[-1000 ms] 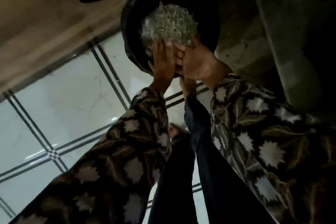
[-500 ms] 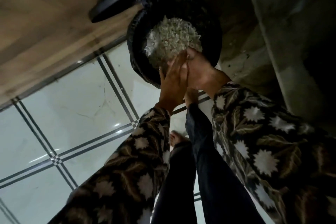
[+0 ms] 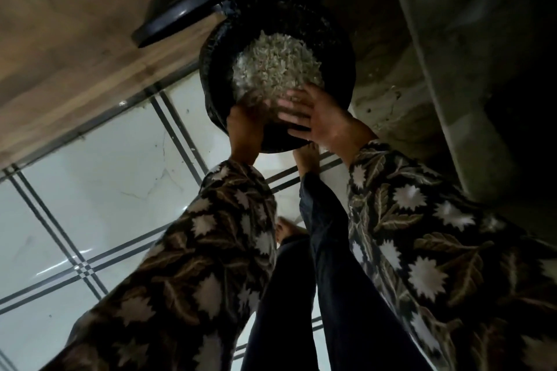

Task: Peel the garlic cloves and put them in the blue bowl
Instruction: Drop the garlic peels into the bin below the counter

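I am looking down into a black bin point(image 3: 217, 75) lined with a black bag, which holds a heap of pale garlic skins point(image 3: 275, 65). Both my hands are over its near rim. My left hand point(image 3: 245, 126) has its back toward me and its blurred fingers point down at the skins, holding nothing that I can see. My right hand point(image 3: 319, 120) is beside it with fingers spread, also holding nothing. Neither garlic cloves nor the blue bowl are in view.
The bin's black lid point(image 3: 193, 6) stands open at the upper left against a brown wall. White floor tiles point(image 3: 99, 178) with dark lines lie to the left. A grey concrete ledge point(image 3: 452, 69) runs along the right. My legs and bare feet point(image 3: 307, 153) are below the bin.
My hands were pressed together over the skins. They have now come apart, and the right hand's fingers have spread. The view has also shifted slightly.
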{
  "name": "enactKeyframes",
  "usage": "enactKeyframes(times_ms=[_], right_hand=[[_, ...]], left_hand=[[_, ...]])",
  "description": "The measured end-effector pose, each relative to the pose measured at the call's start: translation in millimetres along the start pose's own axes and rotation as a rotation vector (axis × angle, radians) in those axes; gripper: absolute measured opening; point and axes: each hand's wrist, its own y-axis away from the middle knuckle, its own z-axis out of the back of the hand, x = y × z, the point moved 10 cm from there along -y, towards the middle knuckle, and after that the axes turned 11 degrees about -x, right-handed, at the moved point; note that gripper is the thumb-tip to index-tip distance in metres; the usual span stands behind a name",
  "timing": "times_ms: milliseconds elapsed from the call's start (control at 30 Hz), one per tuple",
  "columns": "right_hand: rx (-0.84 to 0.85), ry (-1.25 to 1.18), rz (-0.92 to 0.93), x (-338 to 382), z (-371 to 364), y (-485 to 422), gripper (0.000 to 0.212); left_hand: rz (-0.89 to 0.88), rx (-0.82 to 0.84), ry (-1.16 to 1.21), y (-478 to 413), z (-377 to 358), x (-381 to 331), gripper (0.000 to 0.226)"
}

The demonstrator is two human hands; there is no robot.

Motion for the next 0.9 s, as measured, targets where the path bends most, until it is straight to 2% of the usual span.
enactKeyframes(times_ms=[100,133,200,233,300,333,367,467,533,633,667,733,800,900], right_hand=[[-0.088,0.036,-0.002,8.7,11.2,5.8,0.043],[-0.098,0.014,0.000,12.2,10.2,5.9,0.042],[-0.108,-0.036,0.006,19.1,3.5,6.8,0.041],[-0.113,-0.055,0.009,21.2,1.4,6.2,0.041],[-0.119,-0.092,0.015,24.2,-1.8,5.0,0.040],[-0.111,-0.121,0.016,24.9,-3.0,4.3,0.040],[-0.098,-0.166,0.013,24.6,-3.8,4.5,0.040],[-0.086,-0.192,-0.004,19.9,1.7,3.4,0.036],[-0.086,-0.154,0.029,21.4,9.0,9.8,0.033],[-0.149,-0.117,0.086,30.0,23.2,34.4,0.036],[-0.190,-0.119,0.103,32.4,29.2,44.6,0.037],[-0.241,-0.118,0.117,36.5,37.2,71.1,0.039],[-0.232,-0.130,0.117,39.2,39.6,105.4,0.040],[-0.199,-0.151,0.152,43.6,48.0,172.1,0.034]], left_hand=[[-0.131,-0.253,-0.119,2.9,38.6,-27.7,0.020],[-0.189,-0.279,-0.147,8.7,44.0,-40.2,0.014],[-0.285,-0.155,-0.291,13.2,27.2,-51.5,0.019],[-0.264,-0.007,-0.362,10.0,9.2,-45.3,0.027],[-0.077,0.295,-0.307,14.7,-17.4,-29.1,0.067],[0.005,0.332,-0.209,14.6,-20.5,-24.8,0.088],[0.071,0.319,-0.106,13.2,-20.2,-23.0,0.091],[0.200,0.167,0.065,5.8,-1.9,-15.2,0.041],[0.262,0.112,0.157,8.2,9.9,-11.6,0.027],[0.262,0.062,0.192,18.9,25.8,-21.1,0.007],[0.270,0.045,0.216,26.6,32.0,-27.4,0.005],[0.281,0.089,0.307,49.7,37.1,-46.0,0.017],[0.242,0.149,0.351,81.9,48.2,-69.2,0.015],[0.171,0.150,0.403,130.0,82.4,-108.5,0.019]])
